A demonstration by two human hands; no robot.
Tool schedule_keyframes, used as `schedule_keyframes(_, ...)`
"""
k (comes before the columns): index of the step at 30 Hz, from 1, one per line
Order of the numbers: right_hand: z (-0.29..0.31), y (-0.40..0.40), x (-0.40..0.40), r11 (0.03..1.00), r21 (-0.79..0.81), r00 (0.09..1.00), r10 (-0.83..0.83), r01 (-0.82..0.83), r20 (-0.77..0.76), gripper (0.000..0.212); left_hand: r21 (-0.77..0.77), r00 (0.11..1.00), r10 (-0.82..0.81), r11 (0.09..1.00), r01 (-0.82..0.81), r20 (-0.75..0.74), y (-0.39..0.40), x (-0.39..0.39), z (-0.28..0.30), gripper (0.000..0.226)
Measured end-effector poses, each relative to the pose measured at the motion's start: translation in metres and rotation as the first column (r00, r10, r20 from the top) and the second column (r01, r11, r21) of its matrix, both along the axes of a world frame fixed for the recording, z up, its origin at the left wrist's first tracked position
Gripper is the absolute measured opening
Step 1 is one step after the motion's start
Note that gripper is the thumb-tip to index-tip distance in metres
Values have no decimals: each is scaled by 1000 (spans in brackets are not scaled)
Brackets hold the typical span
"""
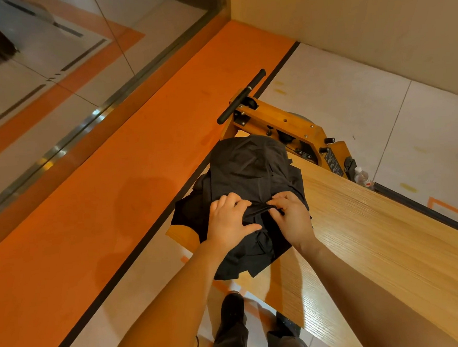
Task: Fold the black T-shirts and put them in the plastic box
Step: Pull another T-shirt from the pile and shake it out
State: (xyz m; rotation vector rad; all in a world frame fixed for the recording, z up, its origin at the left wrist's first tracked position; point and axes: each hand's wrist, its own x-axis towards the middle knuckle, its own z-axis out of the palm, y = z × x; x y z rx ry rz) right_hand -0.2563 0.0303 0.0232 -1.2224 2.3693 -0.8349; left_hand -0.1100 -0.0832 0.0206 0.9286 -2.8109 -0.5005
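Head: both hands (pixel 258 220) apparently pinching black T-shirts (pixel 249 166).

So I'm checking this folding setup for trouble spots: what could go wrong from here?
The black T-shirts lie heaped at the wooden table corner, with cloth hanging past the edge, so a tug might drag some to the floor. Both the left hand and right hand pinch one bunched fold, so layers may lift together. No plastic box is in view.
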Motion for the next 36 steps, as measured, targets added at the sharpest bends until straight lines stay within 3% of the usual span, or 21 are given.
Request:
schedule_keyframes(4, 10, -1, -5, 999, -41, 1000, 10, -11, -19, 20, -8, 997, 79, 997, -79, 21, 7, -10, 9, 32)
schedule_keyframes(8, 18, 3, -12, 998, -68, 1000, 13, -14, -16, 19, 6, 985, 163, 987, -163, -50, 0, -4, 9, 15)
schedule_keyframes(15, 37, 6, -14, 985, -168, 998, 53, -49, 22, 16, 144, 977, 154, 981, -132, -150, -8, 8, 25, 13)
schedule_keyframes(18, 49, 9, -18, 986, -158, 980, 76, -47, 182, 15, 207, 980, 128, 974, -95, -155, -12, 13, 38, 14)
schedule_keyframes(21, 66, 14, -26, 990, -143, 905, 62, -1, 422, 13, 288, 981, 107, 956, -57, -161, -12, 15, 50, 13)
schedule_keyframes(25, 93, 20, -38, 968, -172, 824, -55, 182, 564, 7, 365, 984, 147, 925, -101, -101, -12, 9, 66, 11)
schedule_keyframes(28, 107, 26, -54, 935, -199, 800, -127, 294, 586, 13, 462, 972, 228, 869, -179, -53, -12, -4, 80, 14)
schedule_keyframes(36, 102, 28, -58, 878, -164, 759, -278, 449, 589, 15, 618, 933, 292, 780, -104, -212, 11, -46, 111, 16)
